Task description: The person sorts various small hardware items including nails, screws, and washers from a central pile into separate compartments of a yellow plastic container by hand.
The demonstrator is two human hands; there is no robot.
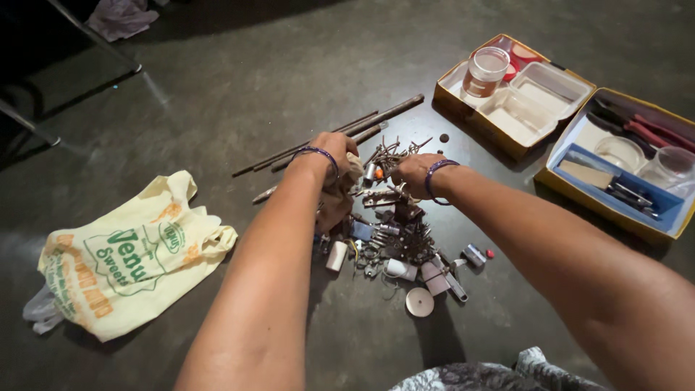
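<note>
— What lies around you on the dark floor?

— A heap of small metal parts sits between your forearms: brackets, screws, short tubes, a white disc at its near edge. Long rusty rods lie just beyond the heap, angled up to the right. To your left, well apart, a pale yellow bag lies flat and crumpled. To your upper right stand two open cardboard boxes: the nearer-centre one holds white plastic trays and a clear jar; the other holds red-handled pliers and clear cups.

— And your hands?

— Both arms stretch forward, each wrist with a purple bangle. Your left hand has its fingers closed on a brown cloth, which hangs down at the heap's left edge. Your right hand rests knuckles-up on the far end of the heap, fingers curled down among tangled wire pieces; whether they grip one, you cannot tell from here.

— Anything in the way?

— The heap itself crowds both hands; the rods lie just behind them.
</note>
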